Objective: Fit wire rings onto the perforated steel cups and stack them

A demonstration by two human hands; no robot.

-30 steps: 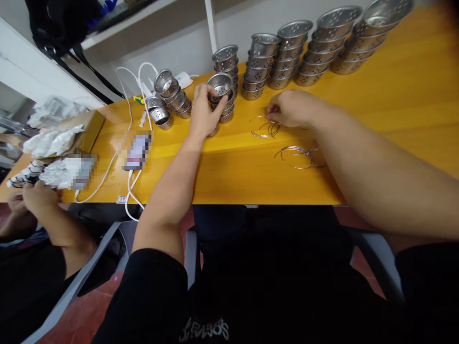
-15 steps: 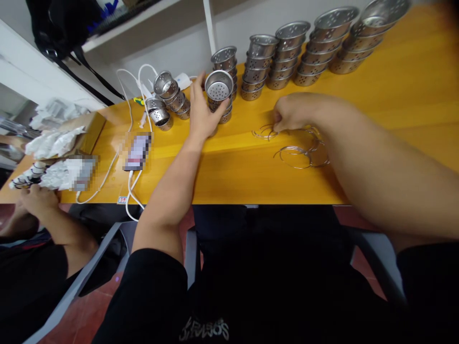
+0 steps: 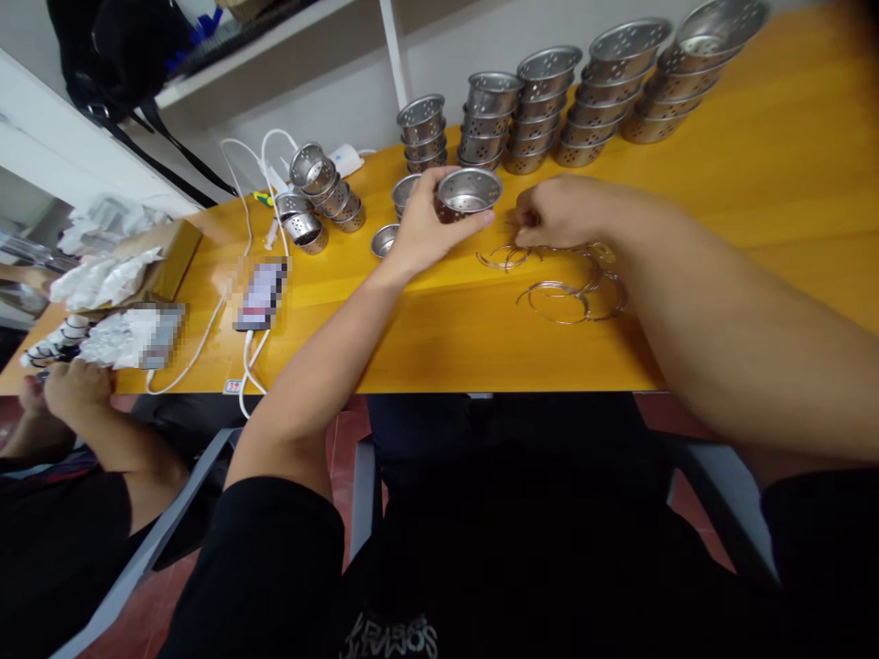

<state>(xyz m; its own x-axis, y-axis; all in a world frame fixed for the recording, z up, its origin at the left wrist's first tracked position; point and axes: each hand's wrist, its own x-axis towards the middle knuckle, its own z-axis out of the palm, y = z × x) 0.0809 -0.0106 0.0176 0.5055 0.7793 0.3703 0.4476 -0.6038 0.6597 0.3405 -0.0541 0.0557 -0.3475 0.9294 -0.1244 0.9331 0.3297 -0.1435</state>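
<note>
In the head view, the left hand is spread partway round a perforated metal cup, thumb on the near side and fingers on the far side; its mouth faces up, tipped slightly toward the camera. The cup is over the counter, in front of the row of stacked cups and left of the wire rings; whether its base touches the wood is hidden. The right hand is just beside the cup, curled with its fingertips drawn in near the rings; a thin line shows there, but whether they grip a wire, I cannot tell. For a steady hold, the left thumb and fingers should press evenly on opposite walls, firm enough to stop the cup rolling, yet light enough not to bend the thin metal. Keeping the rim level and free of the thumb would likely help. The right fingertips had best pinch one wire only, since the rings overlap and could drag each other along. A small cup and a taller one stand near the left hand, so that wrist should stay clear of them.
</note>
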